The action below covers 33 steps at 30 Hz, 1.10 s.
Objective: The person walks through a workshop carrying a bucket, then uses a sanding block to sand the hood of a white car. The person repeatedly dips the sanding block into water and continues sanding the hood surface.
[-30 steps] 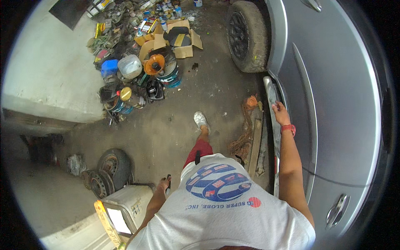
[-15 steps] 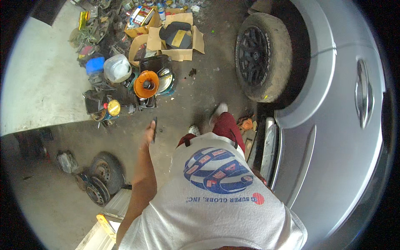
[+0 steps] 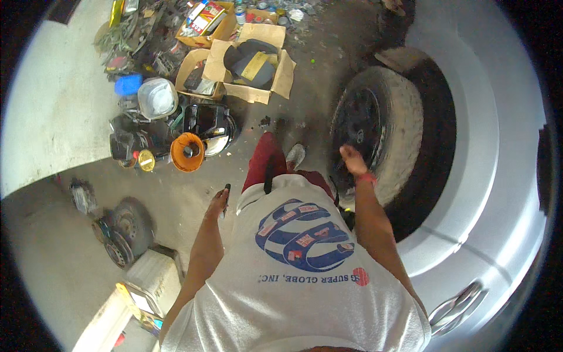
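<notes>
My left hand [image 3: 219, 203] hangs at my left side, closed round a slim dark object [image 3: 226, 193] whose kind I cannot make out. My right hand [image 3: 353, 161], with a red band [image 3: 367, 177] at the wrist, is held out in front on the right. It overlaps the black-rimmed wheel [image 3: 359, 120] of the silver car in this view; I cannot tell whether it touches it. Its fingers are curled under and partly smeared, so what they do is hidden.
The silver car [image 3: 478, 146] fills the right side. Ahead on the left are an orange funnel [image 3: 180, 159], a clear tub [image 3: 157, 98] and open cardboard boxes [image 3: 256, 94]. Loose wheels [image 3: 132, 226] and a pale box-like unit [image 3: 153, 273] lie at lower left.
I have walked forward along the car; its wheel is now beside me and the door handle has slid back. My right arm has swung forward into view. The left hand keeps its dark object.
</notes>
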Available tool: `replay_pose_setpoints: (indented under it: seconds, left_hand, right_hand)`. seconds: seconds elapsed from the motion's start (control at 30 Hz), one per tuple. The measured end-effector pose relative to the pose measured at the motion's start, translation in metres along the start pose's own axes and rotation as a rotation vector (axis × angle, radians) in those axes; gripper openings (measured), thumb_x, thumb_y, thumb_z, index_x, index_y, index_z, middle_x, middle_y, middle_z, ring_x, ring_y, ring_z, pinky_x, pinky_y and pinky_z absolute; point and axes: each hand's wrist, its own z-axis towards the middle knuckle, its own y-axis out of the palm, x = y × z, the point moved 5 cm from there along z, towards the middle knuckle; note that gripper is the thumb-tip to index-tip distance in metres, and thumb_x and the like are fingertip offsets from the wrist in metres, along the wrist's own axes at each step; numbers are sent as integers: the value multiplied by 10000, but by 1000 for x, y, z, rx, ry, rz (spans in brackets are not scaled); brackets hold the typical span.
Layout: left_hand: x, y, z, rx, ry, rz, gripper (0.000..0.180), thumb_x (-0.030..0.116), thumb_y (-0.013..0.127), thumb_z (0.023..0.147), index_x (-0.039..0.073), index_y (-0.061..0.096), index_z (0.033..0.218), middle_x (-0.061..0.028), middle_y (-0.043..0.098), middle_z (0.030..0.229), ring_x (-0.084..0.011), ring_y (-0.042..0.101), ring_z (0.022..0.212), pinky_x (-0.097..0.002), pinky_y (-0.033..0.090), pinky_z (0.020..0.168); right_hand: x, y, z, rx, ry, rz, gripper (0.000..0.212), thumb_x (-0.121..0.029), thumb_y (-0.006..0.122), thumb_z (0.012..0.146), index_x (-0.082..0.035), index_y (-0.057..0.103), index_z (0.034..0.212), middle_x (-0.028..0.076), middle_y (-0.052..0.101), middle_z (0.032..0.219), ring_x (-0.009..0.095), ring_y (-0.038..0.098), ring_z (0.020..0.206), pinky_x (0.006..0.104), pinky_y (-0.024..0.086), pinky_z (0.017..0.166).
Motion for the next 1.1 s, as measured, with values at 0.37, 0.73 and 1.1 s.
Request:
replay_pose_setpoints:
  seconds: [0.37, 0.73, 1.1]
  left_hand:
    - [135, 52, 100, 32, -70, -121, 708, 588, 534, 1059, 24, 576, 1486, -184, 733, 1114, -275, 693, 940, -411, 540, 850]
    - [441, -35, 99, 188, 156, -451, 630, 463, 601, 1080, 6, 535, 1508, -83, 647, 997, -182, 604, 890, -345, 520, 830]
    - [340, 102, 156, 73, -474, -537, 682, 530, 559, 1074, 60, 496, 1564, -52, 643, 929, -166, 597, 847, -342, 510, 786]
  right_hand:
    - [-150, -80, 285, -101, -40, 16, 590, -504, 654, 1033, -55, 623, 1413, 145, 736, 1264, 262, 706, 1145, 381, 527, 1008]
    - [-209, -25, 423, -345, 90, -201, 554, -451, 651, 1045, -33, 606, 1406, 70, 713, 1083, 153, 668, 905, 321, 525, 835]
    - [-194, 227, 664, -759, -272, -652, 460, -393, 621, 1055, 13, 664, 1268, 198, 739, 1222, 350, 709, 1140, 432, 541, 966]
